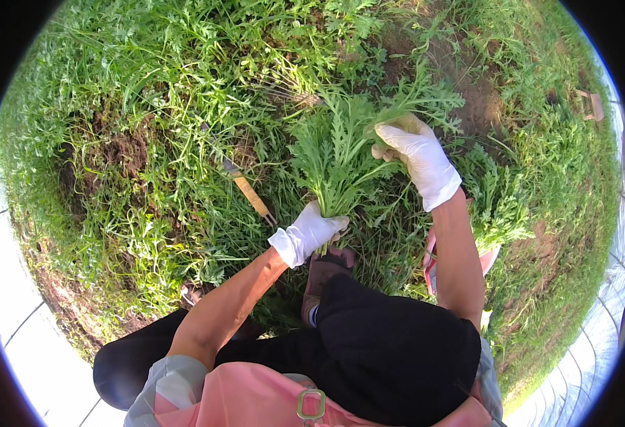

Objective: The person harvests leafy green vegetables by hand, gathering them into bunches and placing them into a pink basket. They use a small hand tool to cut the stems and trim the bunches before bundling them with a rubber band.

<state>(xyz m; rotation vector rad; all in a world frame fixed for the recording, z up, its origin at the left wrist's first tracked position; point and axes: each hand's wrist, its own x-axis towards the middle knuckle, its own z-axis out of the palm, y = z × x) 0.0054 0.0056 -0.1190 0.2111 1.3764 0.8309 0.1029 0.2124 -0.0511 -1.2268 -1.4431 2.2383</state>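
My left hand (311, 232), in a white glove, is closed around the stems of a bunch of leafy greens (339, 155) with deeply lobed leaves. The cut stem ends poke out below its fist, above my shoe (332, 267). Up and to the right, my right hand (421, 157), also gloved, has its fingers curled on a loose leafy sprig (427, 96) beside the top of the bunch. Its fingertips are partly hidden by leaves. Left of the bunch, a hand tool with a wooden handle (251, 193) lies among the plants, its far end hidden by foliage.
Right of my forearm stands a pink-edged container (431, 261) with more cut greens (499, 216). A fan of thin tines or dry stems (291, 93) lies beyond the bunch. Dense plants surround me, with bare soil (475, 91) at upper right and plastic sheeting (584, 357) at the rim.
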